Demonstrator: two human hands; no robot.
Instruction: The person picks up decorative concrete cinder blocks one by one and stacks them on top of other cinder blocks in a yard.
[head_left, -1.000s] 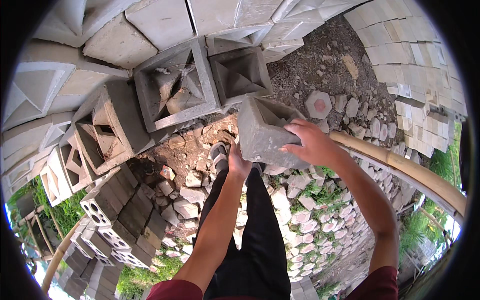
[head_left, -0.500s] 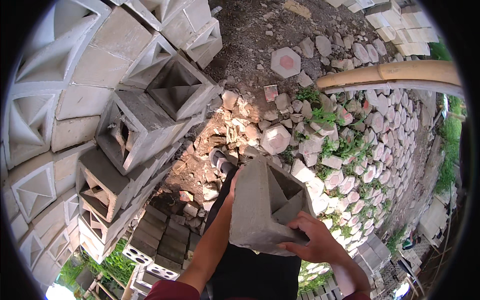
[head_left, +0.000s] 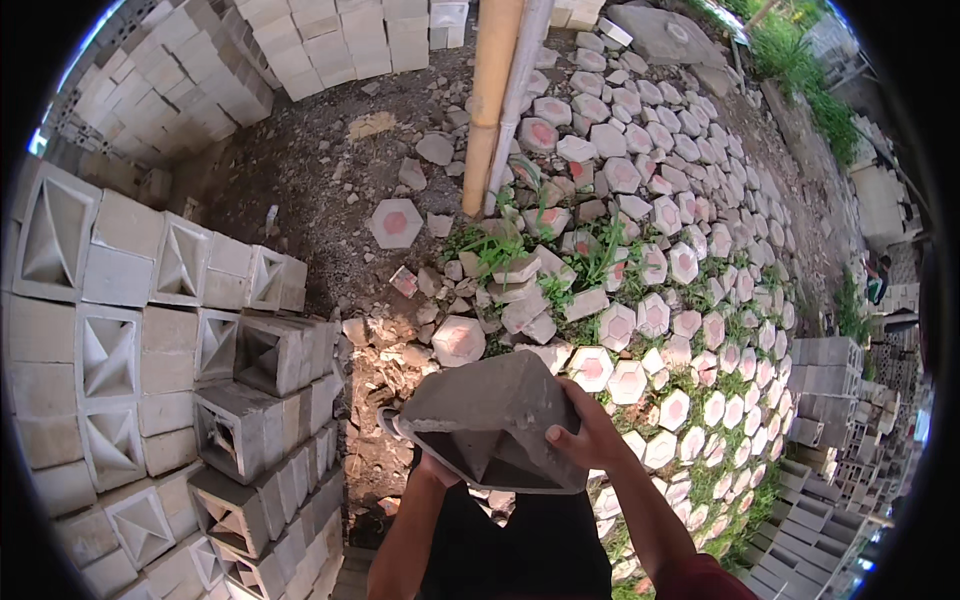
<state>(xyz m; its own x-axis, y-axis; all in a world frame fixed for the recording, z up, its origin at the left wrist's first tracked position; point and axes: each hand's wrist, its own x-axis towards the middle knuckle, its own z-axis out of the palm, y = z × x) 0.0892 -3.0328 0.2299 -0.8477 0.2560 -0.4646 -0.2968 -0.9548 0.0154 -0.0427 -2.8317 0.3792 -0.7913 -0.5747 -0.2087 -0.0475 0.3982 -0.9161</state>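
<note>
Both hands carry a hollow grey concrete block [head_left: 490, 420] in front of the body. The right hand [head_left: 590, 440] wraps its fingers over the block's right edge; the left hand [head_left: 432, 468] holds it from beneath, mostly hidden. Left of the hands stands a stack of similar blocks [head_left: 180, 350]; beyond them lie hexagonal pavers [head_left: 640, 290].

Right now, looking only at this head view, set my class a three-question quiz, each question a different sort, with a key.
1. True or false: both hands grip the grey concrete block.
2. Which side is the stacked block wall on: A left, B right?
3. What shape are the paving stones on the ground?

Key: 1 true: the right hand is on its side and the left hand is underneath. 2 A. 3 hexagonal.
</note>
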